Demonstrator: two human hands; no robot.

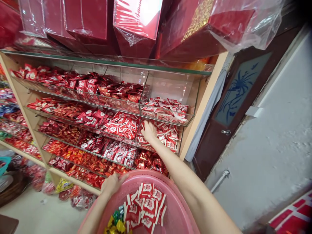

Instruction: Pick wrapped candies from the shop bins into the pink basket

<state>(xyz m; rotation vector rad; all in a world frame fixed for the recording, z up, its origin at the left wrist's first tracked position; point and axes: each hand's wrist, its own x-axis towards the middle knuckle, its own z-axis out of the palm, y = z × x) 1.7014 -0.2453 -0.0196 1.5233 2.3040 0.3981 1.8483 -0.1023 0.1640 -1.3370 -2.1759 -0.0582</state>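
Observation:
My left hand [111, 186] is wrapped over the rim of a pink plastic basket [179, 198]. Inside the basket lie several red-and-white wrapped candies [149, 204], with yellow-wrapped candies [119, 226] and green-wrapped candies [118, 214] at its lower left. My right hand [148, 131] reaches past the basket into a shelf compartment of red-and-white candy packets [168, 131]. Its fingers are bent down at the left side of that compartment, and their tips are partly hidden, so I cannot make out what they hold.
A wooden rack with glass-fronted shelves [117, 60] holds rows of red candies. Large plastic-wrapped red boxes [136, 26] stand on top. To the right are a brown door [207, 146] and a grey wall [275, 156]. Bagged goods [81, 198] lie on the floor at left.

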